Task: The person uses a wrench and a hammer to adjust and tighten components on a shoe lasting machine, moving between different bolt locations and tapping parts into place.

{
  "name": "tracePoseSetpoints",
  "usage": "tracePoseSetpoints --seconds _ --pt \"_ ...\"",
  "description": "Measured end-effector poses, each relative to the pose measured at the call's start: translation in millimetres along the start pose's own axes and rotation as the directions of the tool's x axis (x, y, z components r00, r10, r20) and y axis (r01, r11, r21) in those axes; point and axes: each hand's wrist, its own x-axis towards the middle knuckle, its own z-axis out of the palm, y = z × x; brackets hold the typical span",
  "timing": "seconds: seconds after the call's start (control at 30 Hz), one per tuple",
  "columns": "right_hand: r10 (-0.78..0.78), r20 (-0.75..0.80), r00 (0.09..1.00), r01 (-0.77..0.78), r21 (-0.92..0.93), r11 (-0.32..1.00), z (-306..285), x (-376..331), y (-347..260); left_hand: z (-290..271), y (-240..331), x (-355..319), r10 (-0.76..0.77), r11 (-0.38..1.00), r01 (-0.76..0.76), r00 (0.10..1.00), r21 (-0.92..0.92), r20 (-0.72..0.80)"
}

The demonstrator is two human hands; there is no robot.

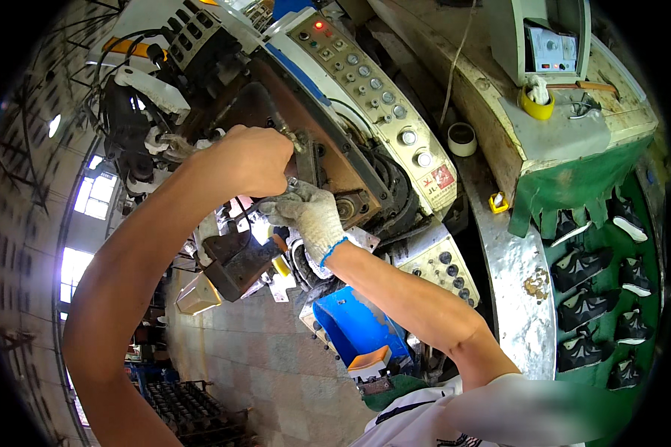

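Note:
My left hand [252, 160], bare and closed in a fist, is raised in front of the opened brown metal housing of a machine [335, 156]. What its fingers hold is hidden behind the back of the hand. Just below and right of it, my right hand [309, 214] wears a white knitted glove with a blue cuff. Its fingers are curled together close under the left fist, around something small and metallic that I cannot make out. A thin rod with a brass-coloured end [294, 141] shows beside the left knuckles.
A control panel [373, 89] with knobs and a lit red lamp runs along the machine. Below my right forearm is a blue bin [354, 316]. At the right stand a worn bench [492, 141] with a yellow tape roll [537, 106], and black shoes [583, 268] on green matting.

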Motion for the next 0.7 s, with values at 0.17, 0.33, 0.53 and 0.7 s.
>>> tracePoseSetpoints --seconds 0.17,0.33,0.53,0.7 --pt "-0.002 0.010 1.000 0.002 0.019 1.000 -5.7 4.7 4.8 4.8 3.2 20.2 0.023 0.993 -0.022 1.000 0.114 -0.009" --pt "-0.033 -0.026 0.999 0.036 0.149 0.988 2.1 -0.5 1.5 5.3 10.6 24.3 -0.011 0.983 -0.005 0.997 0.183 0.082" --pt "-0.036 -0.026 0.999 0.039 0.139 0.990 -1.8 1.9 3.6 34.8 -23.8 -0.6 -0.031 0.995 0.026 0.999 -0.096 -0.041" --pt "-0.043 -0.080 0.996 0.053 0.132 0.990 0.9 3.8 8.9 75.0 -32.3 -24.0 -0.011 0.991 -0.020 0.975 -0.135 -0.221"
